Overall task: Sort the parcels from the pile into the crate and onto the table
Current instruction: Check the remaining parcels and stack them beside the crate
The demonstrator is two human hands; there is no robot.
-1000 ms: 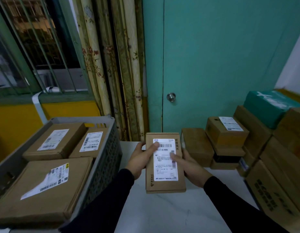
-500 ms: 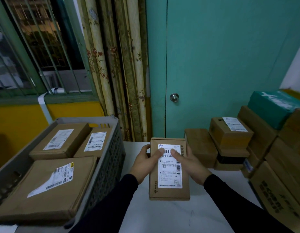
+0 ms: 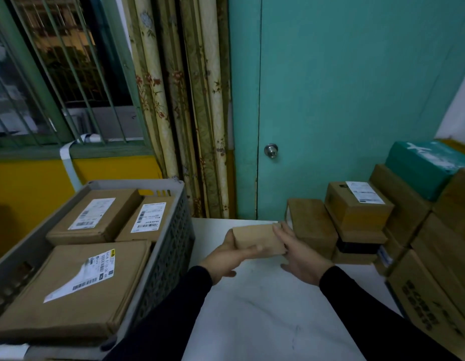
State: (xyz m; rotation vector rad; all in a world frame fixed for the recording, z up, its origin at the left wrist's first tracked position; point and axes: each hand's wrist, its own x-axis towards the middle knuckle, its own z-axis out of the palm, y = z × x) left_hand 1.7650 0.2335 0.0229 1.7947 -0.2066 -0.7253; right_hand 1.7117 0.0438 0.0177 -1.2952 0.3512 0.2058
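A small brown cardboard parcel (image 3: 257,238) hangs over the far part of the white table (image 3: 265,321), its plain side facing me and its label hidden. My left hand (image 3: 226,256) grips its left end from below. On the parcel's right end rests my right hand (image 3: 301,254), fingers spread along the edge. The grey slatted crate (image 3: 171,251) stands on the left with three labelled brown parcels (image 3: 77,287) inside. The pile of parcels (image 3: 356,212) is stacked at the right.
A teal box (image 3: 424,168) tops the pile at the right edge. Behind the table are a teal door (image 3: 343,100) with a knob, flowered curtains (image 3: 179,113) and a barred window (image 3: 56,69).
The parcel has been turned over: its white label faced me before, and now its plain side does. It has also moved a little farther away, toward the pile.
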